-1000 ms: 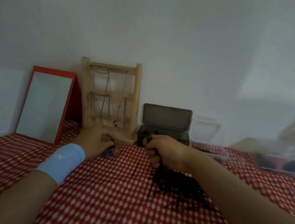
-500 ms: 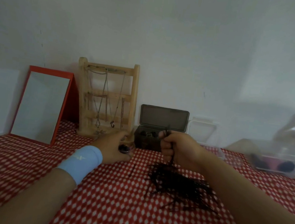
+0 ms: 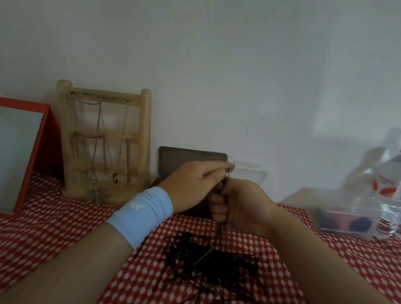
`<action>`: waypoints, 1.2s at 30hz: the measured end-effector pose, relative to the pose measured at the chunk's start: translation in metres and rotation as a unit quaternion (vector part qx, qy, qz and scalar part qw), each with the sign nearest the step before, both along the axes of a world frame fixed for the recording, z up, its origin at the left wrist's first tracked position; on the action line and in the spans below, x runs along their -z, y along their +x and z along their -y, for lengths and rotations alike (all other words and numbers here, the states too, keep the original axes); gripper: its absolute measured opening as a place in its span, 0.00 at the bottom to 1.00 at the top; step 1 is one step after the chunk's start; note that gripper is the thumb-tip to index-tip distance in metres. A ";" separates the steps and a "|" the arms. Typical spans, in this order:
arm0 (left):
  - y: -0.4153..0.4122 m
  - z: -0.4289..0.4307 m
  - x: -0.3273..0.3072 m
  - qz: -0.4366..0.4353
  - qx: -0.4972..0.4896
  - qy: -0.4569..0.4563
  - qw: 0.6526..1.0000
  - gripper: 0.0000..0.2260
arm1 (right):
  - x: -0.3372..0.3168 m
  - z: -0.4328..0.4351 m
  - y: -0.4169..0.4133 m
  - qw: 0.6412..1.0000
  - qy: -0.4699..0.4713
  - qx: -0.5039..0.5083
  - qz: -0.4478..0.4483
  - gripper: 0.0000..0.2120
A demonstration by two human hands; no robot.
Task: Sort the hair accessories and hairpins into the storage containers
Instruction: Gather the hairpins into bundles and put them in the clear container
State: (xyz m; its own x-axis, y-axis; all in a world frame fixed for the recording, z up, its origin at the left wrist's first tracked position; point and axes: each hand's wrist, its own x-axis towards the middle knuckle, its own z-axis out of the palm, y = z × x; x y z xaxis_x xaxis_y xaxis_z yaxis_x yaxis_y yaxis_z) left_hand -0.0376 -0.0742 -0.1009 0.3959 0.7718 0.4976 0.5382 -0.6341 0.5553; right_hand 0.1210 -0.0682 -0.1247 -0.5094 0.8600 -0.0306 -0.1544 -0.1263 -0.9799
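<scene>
R hand (image 3: 241,202) fisted round a bunch of hairpins (image 3: 221,232), L hand (image 3: 195,184) pinching their tops, w/ loose pin pile (image 3: 211,264) on checked cloth (image 3: 58,235) at 6 o'clock, open dark box (image 3: 191,158) at 12, clear tub (image 3: 345,221) at 3

Item 1: left forearm (image 3: 75,257). Bare, it enters from the near left corner of the table (image 3: 31,244) and slants up toward the middle. A light-blue wristband (image 3: 141,214) wraps the wrist.

Item 2: left hand (image 3: 195,184). Raised, with its back toward the camera. The fingers reach right, and the thumb and fingertips pinch the top end of a bundle of hairpins (image 3: 222,232).

Item 3: right forearm (image 3: 330,281). Bare, it enters from the near right corner and slants up and left.

Item 4: right hand (image 3: 241,204). It forms a fist just beside and slightly below the left hand and touches it. The fingers are curled round the same bundle, which is held upright with its lower ends hanging below the fist.
</scene>
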 end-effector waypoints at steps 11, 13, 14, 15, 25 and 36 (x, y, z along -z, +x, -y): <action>0.019 -0.024 0.008 0.341 0.088 -0.280 0.893 0.12 | -0.012 -0.013 0.022 0.993 0.015 0.020 -0.119 0.11; 0.015 -0.024 0.008 0.320 0.103 -0.338 0.879 0.11 | -0.016 -0.017 0.026 0.981 0.022 0.049 -0.188 0.12; 0.014 -0.021 0.008 0.276 0.114 -0.365 0.882 0.11 | -0.018 -0.019 0.028 0.974 0.027 0.060 -0.218 0.12; 0.013 -0.020 0.009 0.216 0.123 -0.382 0.890 0.11 | -0.019 -0.021 0.030 0.967 0.032 0.070 -0.245 0.12; 0.028 -0.016 0.026 0.111 0.113 -0.300 0.941 0.08 | -0.020 -0.020 0.028 0.954 0.082 0.118 -0.263 0.12; 0.021 -0.015 0.023 0.084 0.137 -0.338 0.927 0.08 | -0.021 -0.016 0.025 0.961 0.099 0.128 -0.223 0.12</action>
State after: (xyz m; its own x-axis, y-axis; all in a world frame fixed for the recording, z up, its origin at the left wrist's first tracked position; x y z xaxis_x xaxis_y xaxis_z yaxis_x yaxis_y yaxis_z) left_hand -0.0163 -0.0593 -0.1237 0.5840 0.8117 0.0092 0.2784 -0.2109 0.9370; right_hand 0.1463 -0.0517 -0.1036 -0.2053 0.9255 0.3183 -0.5653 0.1534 -0.8105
